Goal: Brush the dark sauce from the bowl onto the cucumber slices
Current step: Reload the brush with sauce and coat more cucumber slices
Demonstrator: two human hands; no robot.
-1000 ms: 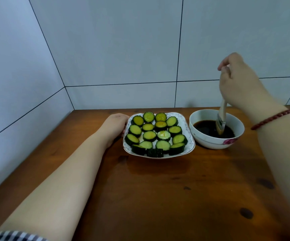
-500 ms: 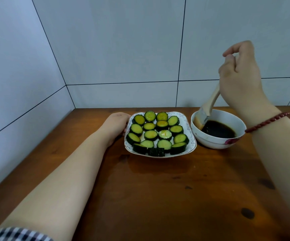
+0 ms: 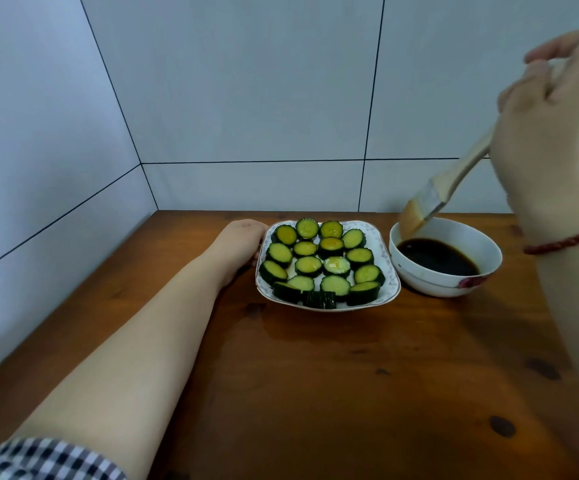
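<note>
Several green cucumber slices (image 3: 322, 263) lie in rows on a white square plate (image 3: 390, 275) in the middle of the wooden table. To its right stands a white bowl (image 3: 489, 252) holding dark sauce (image 3: 437, 259). My right hand (image 3: 551, 140) is raised above the bowl and grips the wooden handle of a pastry brush (image 3: 433, 195). The brush's wet bristles touch the bowl's left rim. My left hand (image 3: 241, 240) rests against the plate's left edge, its fingers partly hidden behind the plate.
The wooden table (image 3: 316, 375) fills the lower view, with dark knots at the right. White tiled walls (image 3: 246, 98) close off the back and the left side, meeting in a corner behind the plate.
My right hand has lifted the brush out of the sauce and tilted it, so the bristles now rest on the bowl's left rim. The left hand has stayed at the plate.
</note>
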